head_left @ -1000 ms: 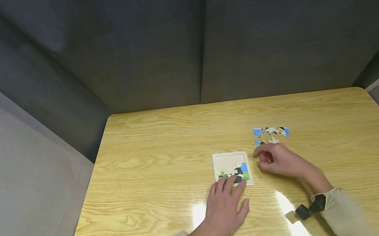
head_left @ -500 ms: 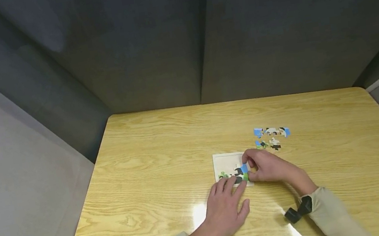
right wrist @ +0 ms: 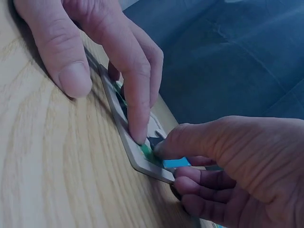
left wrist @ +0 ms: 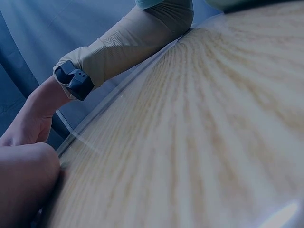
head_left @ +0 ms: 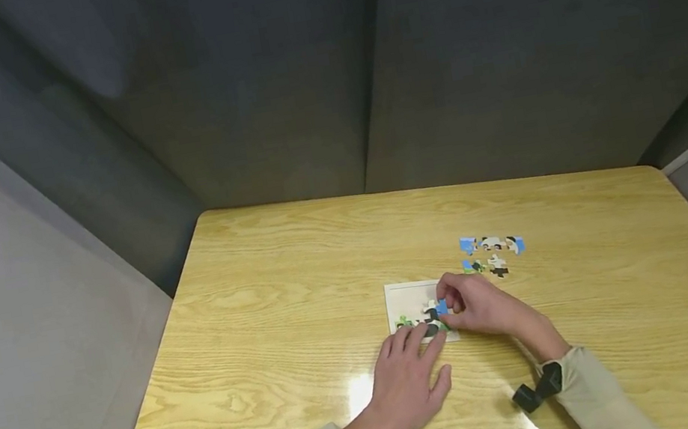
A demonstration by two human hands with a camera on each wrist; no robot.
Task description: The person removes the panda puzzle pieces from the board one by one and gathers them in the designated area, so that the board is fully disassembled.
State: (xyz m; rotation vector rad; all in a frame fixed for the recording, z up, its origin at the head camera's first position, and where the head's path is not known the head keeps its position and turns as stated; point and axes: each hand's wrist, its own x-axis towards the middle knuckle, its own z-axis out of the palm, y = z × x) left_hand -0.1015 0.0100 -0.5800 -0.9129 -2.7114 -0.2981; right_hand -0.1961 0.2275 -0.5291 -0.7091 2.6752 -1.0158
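A square puzzle tray with a pale rim lies on the table, pieces of a panda picture along its near side. My left hand reaches in from the front, straight fingers spread and fingertips pressing on the near pieces. At the tray's right side my right hand pinches a blue, black and white puzzle piece between thumb and fingers. In the right wrist view its thumb lies on the dark part, with the blue corner showing below; the left fingertip rests on a green patch.
Several loose puzzle pieces lie in two rows behind the right hand. The wooden table ends at dark fabric panels at the back, with grey panels at the sides. A black wrist camera sits on the right sleeve.
My right hand has moved left from beside the loose pieces to the tray's right side and taken hold of the blue-edged piece there. My left hand has stayed on the tray.
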